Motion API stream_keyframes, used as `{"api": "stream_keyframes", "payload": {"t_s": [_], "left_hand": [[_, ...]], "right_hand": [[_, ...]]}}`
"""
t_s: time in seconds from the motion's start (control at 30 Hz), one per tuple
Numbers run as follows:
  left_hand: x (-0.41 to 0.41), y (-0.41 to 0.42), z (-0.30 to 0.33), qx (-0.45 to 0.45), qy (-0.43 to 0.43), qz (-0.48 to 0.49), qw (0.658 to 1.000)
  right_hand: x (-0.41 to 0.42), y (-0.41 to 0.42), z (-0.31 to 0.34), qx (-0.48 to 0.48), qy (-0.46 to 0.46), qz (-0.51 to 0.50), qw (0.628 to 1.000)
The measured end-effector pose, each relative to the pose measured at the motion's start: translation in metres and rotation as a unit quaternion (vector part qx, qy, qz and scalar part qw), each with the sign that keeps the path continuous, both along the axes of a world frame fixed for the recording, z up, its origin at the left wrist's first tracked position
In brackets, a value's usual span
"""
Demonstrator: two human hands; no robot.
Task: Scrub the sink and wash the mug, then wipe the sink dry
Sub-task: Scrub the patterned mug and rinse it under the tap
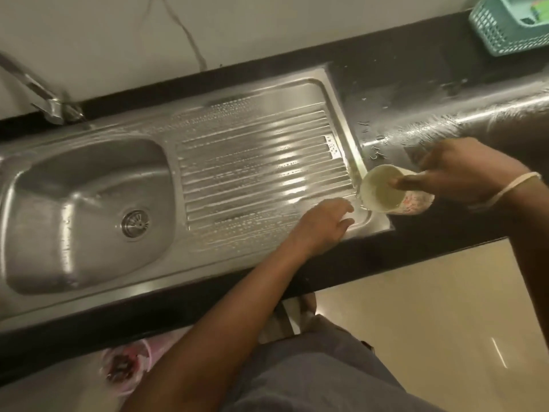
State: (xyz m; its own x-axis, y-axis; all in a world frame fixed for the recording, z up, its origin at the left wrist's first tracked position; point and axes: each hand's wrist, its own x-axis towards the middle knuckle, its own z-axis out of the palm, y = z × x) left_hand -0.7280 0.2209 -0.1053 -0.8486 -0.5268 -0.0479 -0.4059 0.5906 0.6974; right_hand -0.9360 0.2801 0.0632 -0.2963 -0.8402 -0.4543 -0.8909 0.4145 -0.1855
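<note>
I see the right hand [463,171] with its grip round the tilted mug [386,190], thumb inside the rim, left hand [322,224] flat, fingers loose, on the wet drainboard [252,162], sink [74,215] bowl further left

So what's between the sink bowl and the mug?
In the head view, the ribbed drainboard fills the stretch from bowl to mug, with the left hand on its near corner.

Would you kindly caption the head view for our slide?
Right hand tips a mug at the drainboard's corner while the left hand rests there.
</note>
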Motion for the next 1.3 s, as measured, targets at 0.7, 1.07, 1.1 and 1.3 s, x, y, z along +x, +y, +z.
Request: {"api": "stream_keyframes", "payload": {"t_s": [0.7, 1.07, 1.1, 1.3], "left_hand": [[0.127, -0.063, -0.037, -0.120, -0.264, 0.240, 0.926], [0.054, -0.027, -0.007, -0.060, -0.111, 0.168, 0.978], [0.042, -0.021, -0.004, -0.062, -0.098, 0.137, 0.984], [-0.017, 0.005, 0.005, -0.027, -0.019, -0.015, 0.999]], "right_hand": [[0.108, -0.096, -0.028, -0.004, 0.045, 0.241, 0.969], [0.056, -0.042, -0.012, -0.044, -0.127, 0.089, 0.987], [0.050, -0.035, -0.011, -0.038, -0.106, 0.086, 0.990], [0.025, -0.010, -0.022, 0.047, 0.004, 0.052, 0.998]]}}
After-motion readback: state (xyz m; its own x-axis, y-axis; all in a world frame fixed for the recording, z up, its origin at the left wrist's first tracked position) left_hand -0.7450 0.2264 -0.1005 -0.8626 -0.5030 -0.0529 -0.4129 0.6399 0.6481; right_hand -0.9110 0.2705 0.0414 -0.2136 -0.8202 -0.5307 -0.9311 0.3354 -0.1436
